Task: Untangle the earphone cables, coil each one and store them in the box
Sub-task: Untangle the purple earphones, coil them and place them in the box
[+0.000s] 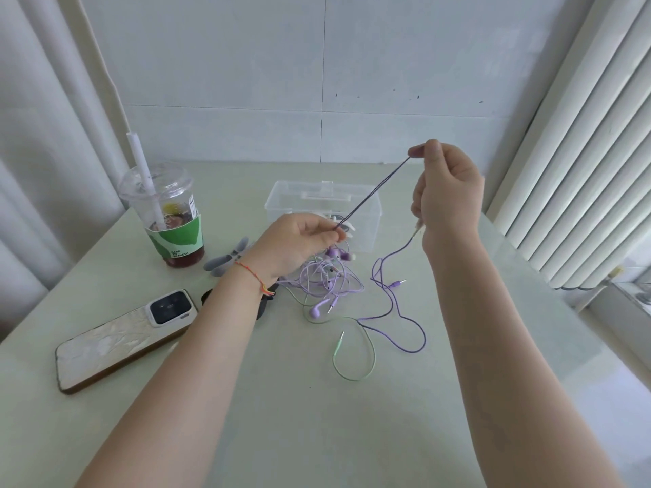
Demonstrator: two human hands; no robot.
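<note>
Looks like a room in someone's home, a corner by a window. Pale vertical blinds (577,163) fill the right side of the frame, curtains (42,135) hang at the left, and a pale green table (281,417) holds an iced takeaway drink (172,220) and a phone (123,338) lying face down.

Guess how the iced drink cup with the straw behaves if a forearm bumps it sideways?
The drink cup looks tall and narrows toward its base, so it probably tips rather than slides. The dark liquid sits low, which may steady it somewhat. The domed lid seems on, so spillage would likely come mainly through the straw hole.
</note>
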